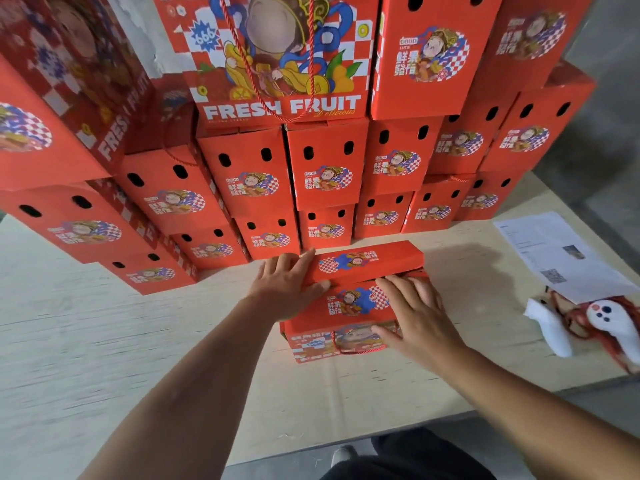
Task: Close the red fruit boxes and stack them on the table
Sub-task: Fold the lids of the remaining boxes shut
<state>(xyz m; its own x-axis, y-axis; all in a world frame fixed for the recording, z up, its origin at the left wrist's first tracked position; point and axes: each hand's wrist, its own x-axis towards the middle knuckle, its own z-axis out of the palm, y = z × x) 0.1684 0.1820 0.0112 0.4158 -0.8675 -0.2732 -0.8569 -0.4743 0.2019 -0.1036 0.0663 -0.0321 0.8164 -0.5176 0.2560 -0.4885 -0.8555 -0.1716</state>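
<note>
A red fruit box (pixel 346 313) stands on the pale table (pixel 104 323) in front of me, its two top flaps folded down almost flat. My left hand (pixel 289 284) lies on the left end of the far flap (pixel 367 261), fingers straight and the thumb along the flap's near edge. Straight fingers of my right hand (pixel 415 313) press on the near flap, reaching to the seam. A red cord handle (pixel 360 349) hangs on the box's front face. Behind it rises a stack of closed red fruit boxes (pixel 325 168), several rows high.
Printed paper sheets (pixel 554 254) lie at the right of the table. Near them sits a white and red plush toy (pixel 595 323). The table's near edge (pixel 346 441) runs just above my feet. A grey floor shows at the right.
</note>
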